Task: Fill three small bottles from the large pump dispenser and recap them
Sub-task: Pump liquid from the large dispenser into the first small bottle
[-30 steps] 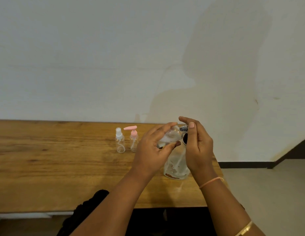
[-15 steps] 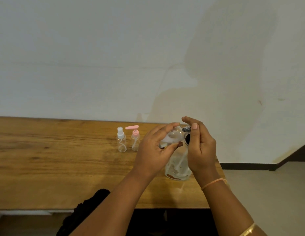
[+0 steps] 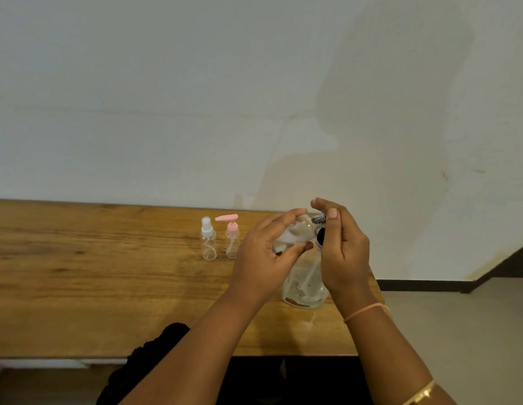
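1. Landmark: large pump dispenser, upright on wooden table.
2. The right hand is curled over the dispenser's top, thumb by the dark nozzle.
3. The left hand grips a small clear bottle, tilted, mouth at the dispenser's nozzle.
4. Left of the dispenser, apart from it: spray bottle and pink-pump bottle, upright, capped, side by side.

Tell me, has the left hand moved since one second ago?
No. The left hand keeps its place, right of the pink pump bottle, gripping the small bottle over the large dispenser; only the view shifted slightly.
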